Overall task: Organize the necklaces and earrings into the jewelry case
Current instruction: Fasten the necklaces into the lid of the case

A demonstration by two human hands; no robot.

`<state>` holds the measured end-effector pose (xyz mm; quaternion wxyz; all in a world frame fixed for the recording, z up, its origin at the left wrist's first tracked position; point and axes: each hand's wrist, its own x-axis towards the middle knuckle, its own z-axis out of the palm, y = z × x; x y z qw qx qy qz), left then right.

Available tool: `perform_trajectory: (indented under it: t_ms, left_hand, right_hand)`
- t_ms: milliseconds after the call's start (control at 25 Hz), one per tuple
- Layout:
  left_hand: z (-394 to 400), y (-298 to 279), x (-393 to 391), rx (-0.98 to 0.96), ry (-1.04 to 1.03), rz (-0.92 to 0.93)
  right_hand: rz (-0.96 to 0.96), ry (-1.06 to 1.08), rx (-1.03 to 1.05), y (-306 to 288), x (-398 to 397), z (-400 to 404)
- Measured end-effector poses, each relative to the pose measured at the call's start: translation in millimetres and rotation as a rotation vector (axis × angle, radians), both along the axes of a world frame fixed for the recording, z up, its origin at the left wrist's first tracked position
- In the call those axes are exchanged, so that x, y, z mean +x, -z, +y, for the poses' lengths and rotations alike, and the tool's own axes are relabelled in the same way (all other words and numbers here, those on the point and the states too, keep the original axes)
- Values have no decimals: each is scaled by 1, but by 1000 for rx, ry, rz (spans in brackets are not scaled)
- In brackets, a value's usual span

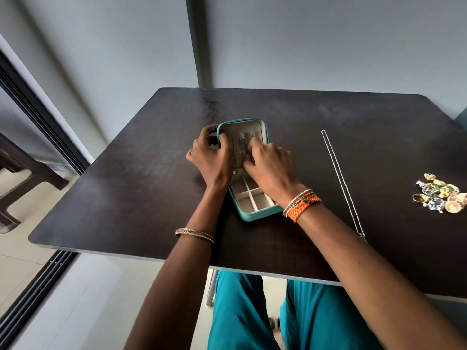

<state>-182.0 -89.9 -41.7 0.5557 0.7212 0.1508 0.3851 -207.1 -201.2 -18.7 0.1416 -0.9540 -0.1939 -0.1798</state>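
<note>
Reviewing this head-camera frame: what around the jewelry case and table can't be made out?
- Jewelry case lid interior: both hands cover it; what the left hand and right hand hold is hidden.
- Earring pile: pieces too small to count.
- Silver necklace: clasp too small.
- Table: right edge cut off.

Dark table [126, 188] carries jewelry case [249, 215]; necklace [341, 183]; earrings [441, 193].

Open teal rectangular jewelry case [249, 215] with cream divided compartments lies mid-table, its lid raised. Long silver chain necklace [341, 183] lies straight to its right; a heap of gold and silver earrings [441, 193] sits farther right.
</note>
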Motion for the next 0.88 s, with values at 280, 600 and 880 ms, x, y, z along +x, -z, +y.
perform_trajectory:
  t_ms: [280,600,880]
  left_hand:
    - [0,-1,-1,-12,9,-6]
    - [3,0,0,-20,29,6]
    - [3,2,3,-34,48,-9]
  right_hand:
    - [-80,60,121,-2,-3,-6]
    - [-100,13,13,3,-3,-5]
    - [-42,3,86,2,-10,-9]
